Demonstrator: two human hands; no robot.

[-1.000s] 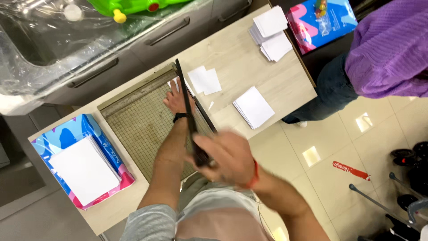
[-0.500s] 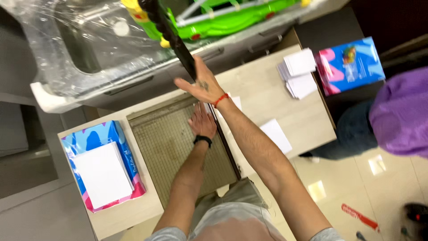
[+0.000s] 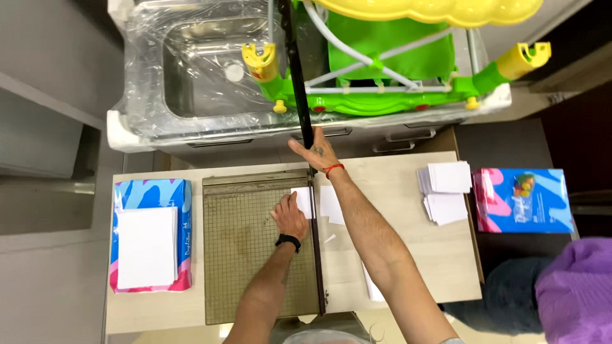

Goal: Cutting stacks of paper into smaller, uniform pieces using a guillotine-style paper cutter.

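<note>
Paper cutters: 1, grid base, blade arm raised
Hands on it: 2, left hand, right hand
Paper reams, opened: 1, left of the cutter
Cut sheet stacks, far right: 2
Loose sheets at blade: 2
Blue-pink packs off table: 1
Wrapped sinks: 1
Other people: 1

Your left hand presses matt white paper onto the paper cutter's board, a dull olive surface with a printed grid. Your right hand grips the black, slightly glossy blade arm. The tabletop is pale wood-grain laminate, smooth and matt. At its left edge lies a glossy blue paper ream wrapper. Behind the far edge, a stainless steel sink sits under shiny clear plastic film.
</note>
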